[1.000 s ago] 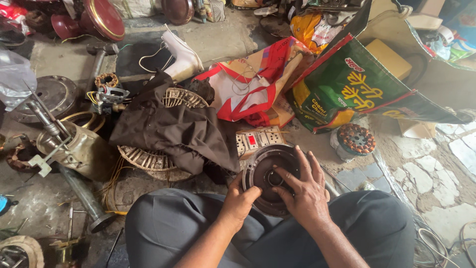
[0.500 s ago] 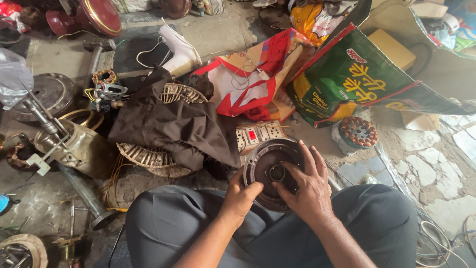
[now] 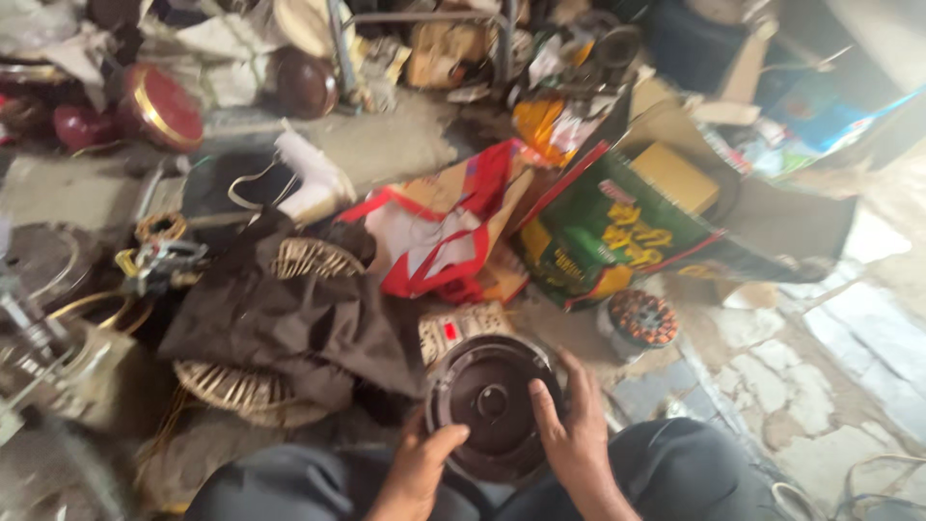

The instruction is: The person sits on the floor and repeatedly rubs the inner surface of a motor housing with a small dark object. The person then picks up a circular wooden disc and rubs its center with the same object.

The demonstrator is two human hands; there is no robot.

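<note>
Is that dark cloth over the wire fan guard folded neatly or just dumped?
Dumped: the dark cloth lies crumpled across the wire fan guard, whose ribs show at both ends.

Probably a repair workshop floor: a wound copper motor stator (image 3: 641,320), metal parts and tools (image 3: 159,260) strewn about.

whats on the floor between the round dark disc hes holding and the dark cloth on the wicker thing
In the head view, a small pale panel with a red spot lies between the round dark disc and the dark cloth, just above the disc's rim. Blur hides finer detail.
</note>
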